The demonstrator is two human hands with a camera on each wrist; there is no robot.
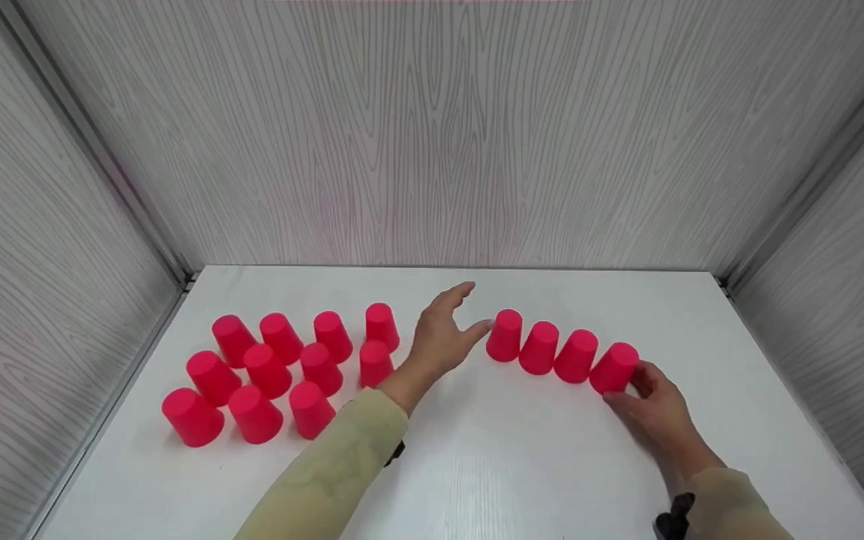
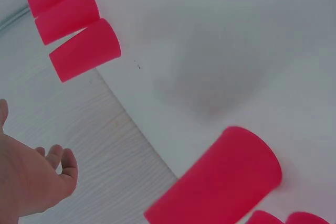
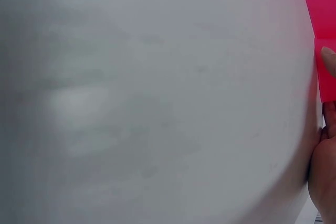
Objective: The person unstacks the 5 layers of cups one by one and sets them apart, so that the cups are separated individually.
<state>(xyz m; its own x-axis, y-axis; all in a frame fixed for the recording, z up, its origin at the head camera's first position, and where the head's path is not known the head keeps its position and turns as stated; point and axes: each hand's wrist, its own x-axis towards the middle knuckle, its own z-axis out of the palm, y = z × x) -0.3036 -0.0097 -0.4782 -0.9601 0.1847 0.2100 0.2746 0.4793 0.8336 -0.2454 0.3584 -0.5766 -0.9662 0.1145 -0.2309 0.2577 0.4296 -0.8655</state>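
Several red cups stand upside down in a slanting row on the right of the white table. My right hand (image 1: pixel 661 409) holds the nearest, rightmost cup (image 1: pixel 615 368), thumb at its front and fingers round its right side. In the right wrist view, the thumb (image 3: pixel 329 60) lies over that cup (image 3: pixel 326 80). At the row's far end, my left hand (image 1: pixel 441 334) hovers with fingers spread and thumb towards the leftmost cup (image 1: pixel 505 335). The left wrist view shows a gap between the left hand (image 2: pixel 34 179) and the row's nearest cup (image 2: pixel 85 51); it holds nothing.
More upside-down red cups stand in rows at the left, among them a front corner cup (image 1: pixel 193 417). My left forearm (image 1: pixel 334 465) crosses beside this group and partly hides its right side. Grey wood-grain panels (image 1: pixel 432 135) enclose the table (image 1: pixel 522 465) at the back and sides.
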